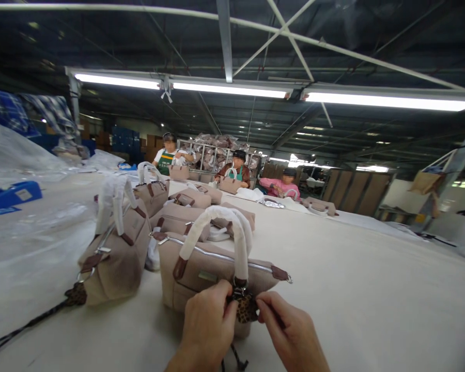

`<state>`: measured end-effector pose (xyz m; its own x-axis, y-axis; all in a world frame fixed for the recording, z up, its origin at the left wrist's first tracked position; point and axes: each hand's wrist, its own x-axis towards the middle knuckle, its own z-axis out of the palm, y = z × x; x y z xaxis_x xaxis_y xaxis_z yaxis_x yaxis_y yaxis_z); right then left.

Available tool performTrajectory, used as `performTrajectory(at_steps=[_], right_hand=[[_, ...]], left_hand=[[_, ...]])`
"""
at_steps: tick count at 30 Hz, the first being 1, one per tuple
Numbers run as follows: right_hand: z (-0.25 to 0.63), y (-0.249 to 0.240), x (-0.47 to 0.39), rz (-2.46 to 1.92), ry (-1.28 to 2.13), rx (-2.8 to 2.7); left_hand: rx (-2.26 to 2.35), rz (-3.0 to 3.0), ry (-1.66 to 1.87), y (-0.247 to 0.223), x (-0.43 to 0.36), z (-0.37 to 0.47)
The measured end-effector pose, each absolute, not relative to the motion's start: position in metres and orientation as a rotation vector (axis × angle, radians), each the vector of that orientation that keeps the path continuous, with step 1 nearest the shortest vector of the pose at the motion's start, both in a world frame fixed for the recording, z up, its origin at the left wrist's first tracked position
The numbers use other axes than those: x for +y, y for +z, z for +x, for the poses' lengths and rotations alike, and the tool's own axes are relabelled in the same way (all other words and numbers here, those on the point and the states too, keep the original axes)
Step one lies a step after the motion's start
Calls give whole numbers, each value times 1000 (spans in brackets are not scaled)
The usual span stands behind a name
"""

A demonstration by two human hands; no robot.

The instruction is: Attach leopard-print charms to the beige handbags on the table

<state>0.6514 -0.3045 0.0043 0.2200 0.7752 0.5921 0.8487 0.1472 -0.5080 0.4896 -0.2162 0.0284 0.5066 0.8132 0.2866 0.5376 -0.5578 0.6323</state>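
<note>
Cream worktable [352, 268], strip-lit hall, left hand [207, 325] and right hand [290, 333] pinching leopard charm [246, 308]

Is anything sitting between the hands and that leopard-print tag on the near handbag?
Nothing visible. The left hand and right hand both pinch the leopard-print tag, hanging at the handle base of the near handbag on the table.

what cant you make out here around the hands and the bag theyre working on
- Head view: the clasp of the leopard-print tag, hidden between the left hand and right hand.
- The lower front of the beige handbag, covered by both hands.
- The dark cord, cut off by the bottom edge.
- The label on the bag front: too small to read.
</note>
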Motion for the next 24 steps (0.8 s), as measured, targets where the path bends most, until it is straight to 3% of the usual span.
performTrajectory(at_steps=[24], right_hand=[[636, 8, -296, -1643, -165, -1616]], left_hand=[[827, 2140, 896, 42, -198, 469]])
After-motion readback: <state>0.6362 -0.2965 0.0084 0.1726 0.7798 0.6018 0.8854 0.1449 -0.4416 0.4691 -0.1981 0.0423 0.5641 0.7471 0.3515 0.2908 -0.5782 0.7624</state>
